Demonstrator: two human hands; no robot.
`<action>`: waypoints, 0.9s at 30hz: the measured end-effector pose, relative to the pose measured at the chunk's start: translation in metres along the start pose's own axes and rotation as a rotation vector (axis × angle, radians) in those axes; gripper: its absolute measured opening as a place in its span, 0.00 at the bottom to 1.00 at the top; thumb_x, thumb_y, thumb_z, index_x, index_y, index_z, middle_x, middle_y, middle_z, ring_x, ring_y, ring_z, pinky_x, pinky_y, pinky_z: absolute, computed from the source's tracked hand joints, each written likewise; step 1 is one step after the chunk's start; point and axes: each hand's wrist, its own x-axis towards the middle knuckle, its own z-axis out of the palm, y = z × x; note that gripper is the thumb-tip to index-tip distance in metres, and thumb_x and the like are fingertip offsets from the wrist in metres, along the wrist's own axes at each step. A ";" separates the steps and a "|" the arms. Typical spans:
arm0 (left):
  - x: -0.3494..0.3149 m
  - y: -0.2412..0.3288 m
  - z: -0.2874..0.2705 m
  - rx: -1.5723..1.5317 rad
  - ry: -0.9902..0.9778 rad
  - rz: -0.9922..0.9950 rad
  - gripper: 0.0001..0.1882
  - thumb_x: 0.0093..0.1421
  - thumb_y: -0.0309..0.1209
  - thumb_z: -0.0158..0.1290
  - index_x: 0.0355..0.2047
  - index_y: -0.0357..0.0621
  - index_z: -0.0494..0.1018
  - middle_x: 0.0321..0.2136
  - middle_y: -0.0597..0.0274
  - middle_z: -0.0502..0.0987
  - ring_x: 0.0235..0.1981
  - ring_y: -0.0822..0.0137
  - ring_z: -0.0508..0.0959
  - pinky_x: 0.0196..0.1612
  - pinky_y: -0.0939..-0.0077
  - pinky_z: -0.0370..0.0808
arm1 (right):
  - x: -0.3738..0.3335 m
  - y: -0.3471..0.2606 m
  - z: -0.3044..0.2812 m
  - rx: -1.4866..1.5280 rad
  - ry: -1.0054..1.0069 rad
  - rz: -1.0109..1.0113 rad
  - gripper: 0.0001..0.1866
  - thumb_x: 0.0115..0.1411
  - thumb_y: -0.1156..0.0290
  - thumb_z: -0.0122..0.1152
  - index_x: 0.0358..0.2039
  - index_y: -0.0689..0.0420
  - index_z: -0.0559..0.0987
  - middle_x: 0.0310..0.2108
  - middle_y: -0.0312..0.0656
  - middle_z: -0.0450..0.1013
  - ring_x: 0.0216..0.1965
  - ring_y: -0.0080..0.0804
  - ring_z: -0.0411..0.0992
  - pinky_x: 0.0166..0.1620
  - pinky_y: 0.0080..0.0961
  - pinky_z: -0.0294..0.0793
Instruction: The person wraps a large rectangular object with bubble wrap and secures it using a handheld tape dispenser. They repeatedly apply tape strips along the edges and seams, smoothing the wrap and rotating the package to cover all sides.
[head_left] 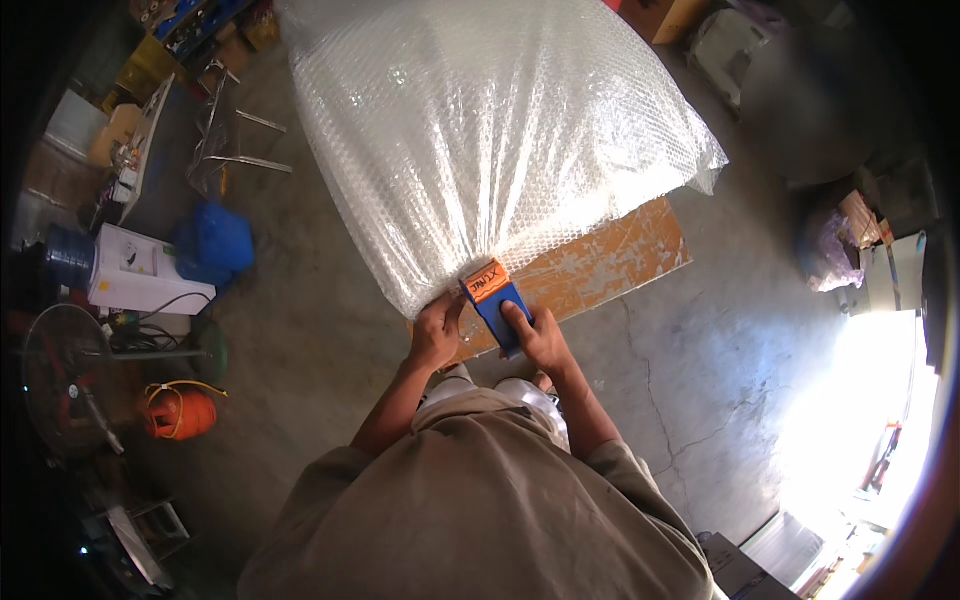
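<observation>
A large sheet of clear bubble wrap [500,130] covers a wide thing in front of me, and its folds run together toward my hands. My left hand [436,331] is closed on the near edge of the bubble wrap, just left of the gathered folds. A blue, block-shaped thing with an orange printed end [494,300] is in my right hand [541,340], thumb on its top face. Its orange end touches or nearly touches the gathered wrap; its exact kind I cannot tell. Under the wrap lies a scuffed brown wooden board [620,250].
To the left stand a blue plastic container [214,243], a white box [145,268], an orange gas cylinder [180,412] and a standing fan [70,380]. A metal-legged frame [240,140] is farther back. Bags and cartons [840,245] sit at right, beyond the cracked concrete floor [690,370].
</observation>
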 end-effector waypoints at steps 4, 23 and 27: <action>0.001 -0.013 -0.003 0.004 -0.035 0.027 0.09 0.72 0.29 0.50 0.45 0.38 0.78 0.37 0.40 0.81 0.41 0.36 0.80 0.42 0.53 0.75 | 0.004 0.016 0.000 0.043 -0.008 0.003 0.33 0.72 0.44 0.54 0.31 0.68 0.80 0.19 0.38 0.71 0.24 0.23 0.68 0.29 0.30 0.69; -0.007 0.009 -0.006 0.135 -0.040 -0.181 0.16 0.76 0.37 0.48 0.37 0.35 0.73 0.27 0.45 0.73 0.30 0.50 0.74 0.36 0.56 0.70 | 0.030 0.104 0.014 0.117 -0.013 -0.182 0.26 0.70 0.51 0.58 0.45 0.67 0.82 0.27 0.42 0.79 0.31 0.24 0.73 0.38 0.30 0.75; -0.015 0.018 0.007 -0.144 -0.032 -0.230 0.18 0.75 0.36 0.49 0.53 0.31 0.72 0.43 0.38 0.78 0.46 0.44 0.78 0.51 0.61 0.74 | 0.053 0.101 0.011 0.079 -0.011 -0.221 0.26 0.69 0.52 0.60 0.51 0.65 0.82 0.31 0.49 0.82 0.33 0.28 0.78 0.42 0.34 0.78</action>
